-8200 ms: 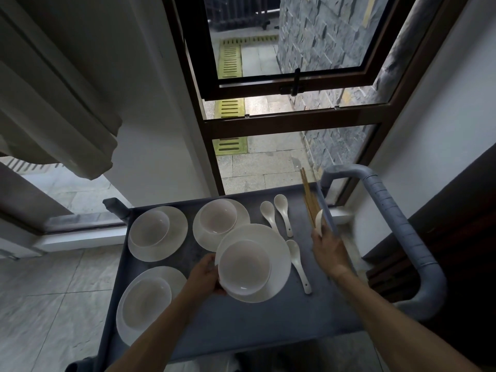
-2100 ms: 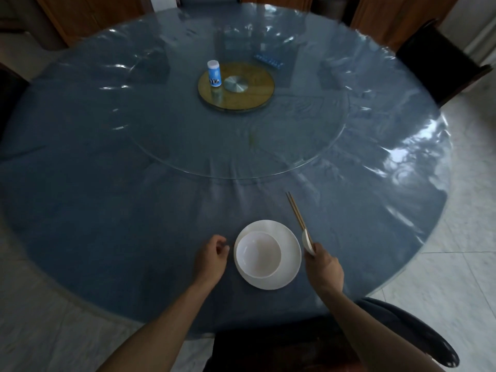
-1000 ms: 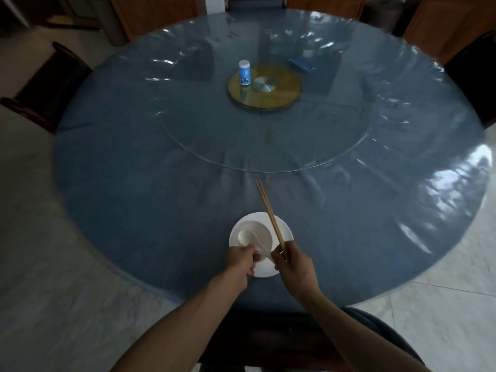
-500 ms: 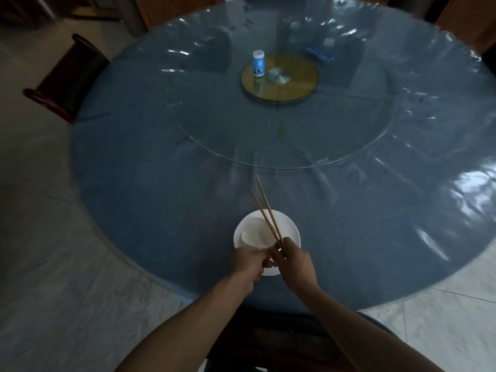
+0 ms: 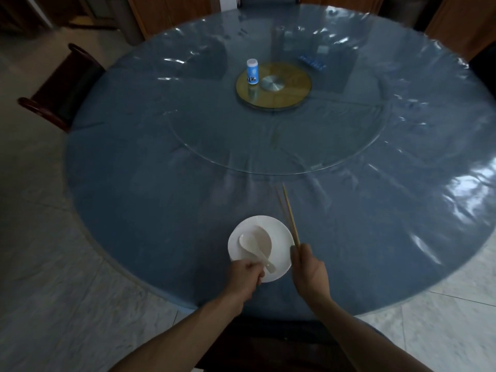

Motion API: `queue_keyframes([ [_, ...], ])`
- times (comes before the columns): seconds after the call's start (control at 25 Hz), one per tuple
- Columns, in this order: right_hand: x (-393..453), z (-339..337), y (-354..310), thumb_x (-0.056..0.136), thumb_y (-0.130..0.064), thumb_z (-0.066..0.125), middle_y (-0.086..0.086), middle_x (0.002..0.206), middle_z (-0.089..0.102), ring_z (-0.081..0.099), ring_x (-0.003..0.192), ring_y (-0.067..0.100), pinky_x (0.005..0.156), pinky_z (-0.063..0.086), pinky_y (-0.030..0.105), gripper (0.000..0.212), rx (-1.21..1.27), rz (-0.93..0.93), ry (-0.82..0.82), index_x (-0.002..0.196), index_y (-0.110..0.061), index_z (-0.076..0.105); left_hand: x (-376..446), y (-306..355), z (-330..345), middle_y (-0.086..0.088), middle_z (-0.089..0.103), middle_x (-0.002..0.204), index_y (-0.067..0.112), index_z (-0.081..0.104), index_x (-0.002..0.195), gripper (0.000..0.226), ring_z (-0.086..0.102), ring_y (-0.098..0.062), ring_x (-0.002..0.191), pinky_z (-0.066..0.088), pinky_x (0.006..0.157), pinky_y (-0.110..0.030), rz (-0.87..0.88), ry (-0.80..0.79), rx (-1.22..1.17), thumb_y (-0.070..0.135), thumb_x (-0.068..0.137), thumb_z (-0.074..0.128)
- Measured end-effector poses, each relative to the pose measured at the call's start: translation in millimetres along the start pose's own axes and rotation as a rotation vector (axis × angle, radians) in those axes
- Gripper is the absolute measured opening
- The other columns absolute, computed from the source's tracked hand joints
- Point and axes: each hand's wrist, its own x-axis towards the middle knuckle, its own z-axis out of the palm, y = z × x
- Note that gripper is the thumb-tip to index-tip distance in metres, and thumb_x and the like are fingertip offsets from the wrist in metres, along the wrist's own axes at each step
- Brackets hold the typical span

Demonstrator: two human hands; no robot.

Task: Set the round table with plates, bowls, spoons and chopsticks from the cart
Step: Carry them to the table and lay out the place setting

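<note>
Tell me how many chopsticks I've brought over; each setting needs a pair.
2. Both chopsticks are gripped at their near ends by the right hand, just right of the plate, tips pointing toward the table centre. No others show.

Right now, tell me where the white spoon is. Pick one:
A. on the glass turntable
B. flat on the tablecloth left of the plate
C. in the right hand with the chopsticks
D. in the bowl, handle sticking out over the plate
D: the spoon lies in the bowl on the plate, its handle toward the left hand; the right hand grips only the chopsticks.
</note>
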Motion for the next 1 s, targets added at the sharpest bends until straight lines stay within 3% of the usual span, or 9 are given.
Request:
queue_keyframes([
  [0.16,-2.8,10.2,22.9,0.100,-0.045,0.040,0.005,0.070,0.062,0.059,0.067,0.026,0.063,0.045,0.039,0.043,0.204,0.163,-0.120,0.077,-0.009,0.049,-10.8,-26.1,13.9,-0.009,0.057,0.064,0.014,0.059,0.070,0.021,0.046,-0.011,0.044,0.033,0.038,-0.018,0.049,-0.333,0.334,0.020,0.089,0.058],
  [0.32,-7.9,26.7,25.0,0.100,-0.043,0.042,-0.004,0.072,0.056,0.052,0.074,0.016,0.069,0.041,0.035,0.037,0.448,0.208,-0.147,0.077,-0.017,0.053,-9.6,-30.9,34.0,-0.004,0.066,0.091,0.014,0.065,0.100,0.014,0.058,-0.008,0.061,0.046,0.048,-0.019,0.036,-0.518,0.204,0.023,0.098,0.054],
  [0.52,-7.8,39.1,20.7,0.100,-0.047,0.039,0.003,0.087,0.063,0.058,0.083,0.019,0.079,0.047,0.038,0.039,0.445,0.244,-0.214,0.097,-0.014,0.059,-3.0,-37.5,41.8,0.008,0.065,0.067,0.014,0.068,0.095,0.009,0.055,-0.007,0.057,0.042,0.049,-0.022,0.075,-0.488,0.135,0.014,0.091,0.059],
  [0.64,-10.8,38.7,25.4,0.098,-0.048,0.043,0.000,0.082,0.063,0.058,0.078,0.018,0.070,0.044,0.035,0.036,0.300,0.226,-0.246,0.090,-0.016,0.058,0.0,-45.0,42.9,0.001,0.061,0.064,0.010,0.069,0.094,0.011,0.049,-0.011,0.053,0.038,0.045,-0.022,0.075,-0.406,0.133,0.011,0.092,0.058],
  [0.8,-18.0,29.9,40.9,0.090,-0.050,0.054,-0.008,0.073,0.068,0.062,0.067,0.004,0.057,0.044,0.024,0.029,0.220,0.255,-0.253,0.078,-0.025,0.062,6.7,-50.2,41.9,-0.007,0.058,0.068,0.003,0.068,0.092,0.014,0.049,-0.013,0.052,0.039,0.044,-0.021,0.061,-0.357,0.133,0.014,0.095,0.060],
  [1.0,-18.8,25.0,47.3,0.087,-0.038,0.065,-0.008,0.067,0.070,0.063,0.062,0.001,0.058,0.047,0.019,0.020,0.217,0.248,-0.281,0.076,-0.022,0.070,11.8,-52.5,44.0,0.000,0.060,0.057,0.011,0.064,0.072,0.019,0.053,-0.008,0.047,0.042,0.043,-0.017,0.010,-0.305,0.094,0.012,0.092,0.066],
])
